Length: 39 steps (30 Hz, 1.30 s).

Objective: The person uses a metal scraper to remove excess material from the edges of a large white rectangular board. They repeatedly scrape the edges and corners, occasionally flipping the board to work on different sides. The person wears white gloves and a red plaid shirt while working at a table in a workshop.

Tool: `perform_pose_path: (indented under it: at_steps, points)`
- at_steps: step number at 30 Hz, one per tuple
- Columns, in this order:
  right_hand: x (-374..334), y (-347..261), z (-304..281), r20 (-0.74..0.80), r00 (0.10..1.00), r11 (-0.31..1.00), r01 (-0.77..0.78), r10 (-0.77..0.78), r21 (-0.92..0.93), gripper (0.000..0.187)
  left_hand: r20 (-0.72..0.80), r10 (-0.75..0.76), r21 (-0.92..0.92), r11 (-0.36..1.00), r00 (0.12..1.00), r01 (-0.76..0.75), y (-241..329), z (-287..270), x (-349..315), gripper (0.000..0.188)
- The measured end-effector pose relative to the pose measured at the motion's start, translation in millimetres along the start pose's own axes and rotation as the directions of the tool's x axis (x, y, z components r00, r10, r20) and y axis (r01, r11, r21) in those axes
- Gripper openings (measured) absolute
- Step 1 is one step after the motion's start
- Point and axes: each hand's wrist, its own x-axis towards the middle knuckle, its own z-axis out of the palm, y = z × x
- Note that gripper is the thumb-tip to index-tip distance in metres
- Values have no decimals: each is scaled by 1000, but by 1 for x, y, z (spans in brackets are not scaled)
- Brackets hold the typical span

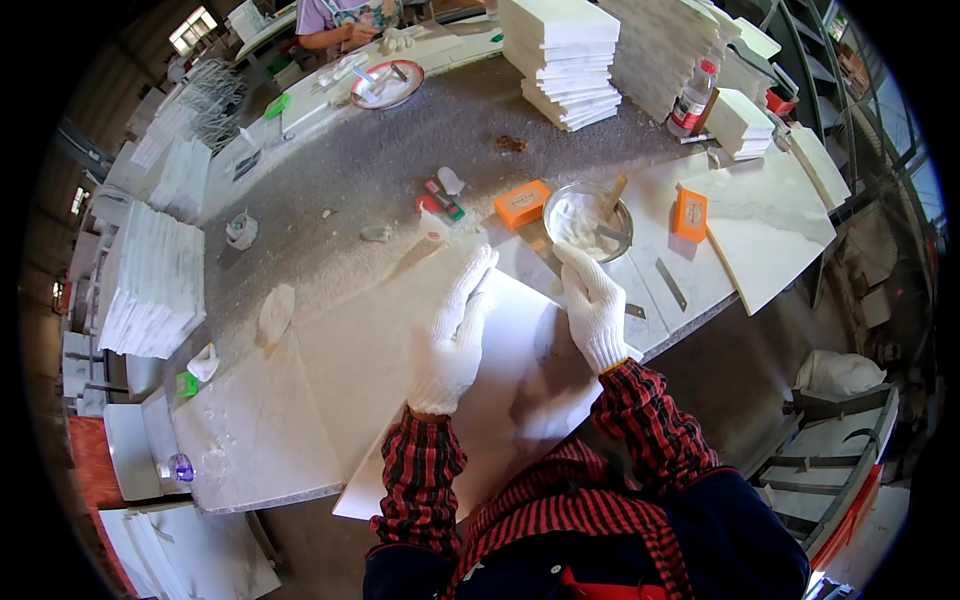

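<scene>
A white marble tile [525, 375] lies in front of me, its near part reaching past the table edge over my lap. My left hand [455, 335], in a white knitted glove, is closed along the tile's left edge, fingers together and pointing away from me. At the far right edge, my right hand [595, 305], gloved the same way, is also closed on the tile. The undersides of both hands are hidden. Just beyond the right fingertips stands a metal bowl [549, 240] of white paste, with a wooden-handled tool [614, 192] and a scraper blade [613, 235] in it.
Orange boxes [522, 204] [690, 215] flank the bowl. Metal blades [671, 284] lie right of my right hand. Tile stacks stand at the back [570, 60] and left [155, 280]. A bottle [692, 98] stands far right. Across the table, another person [345, 25] works near a red-rimmed dish [415, 82].
</scene>
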Motion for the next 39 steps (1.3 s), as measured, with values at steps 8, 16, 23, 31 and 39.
perform_pose_path:
  at_steps: [8,16,23,31,39]
  points:
    - [14,3,-19,108,942,929,-332,317,164,32,-84,-32,-84,996,996,25,1,5,6,37]
    - [-21,-27,-68,212,857,742,-513,469,431,46,-123,194,119,977,973,-179,-28,6,8,39]
    - [-76,-18,-54,376,758,622,-652,533,432,42,-127,101,-18,994,987,-104,-36,4,9,39]
    - [-79,-16,-22,345,748,608,-662,567,438,24,-94,75,-107,991,993,-85,-45,2,14,41]
    - [-83,-26,-12,197,808,763,-589,555,268,23,-68,112,-28,993,991,-114,-41,1,15,44]
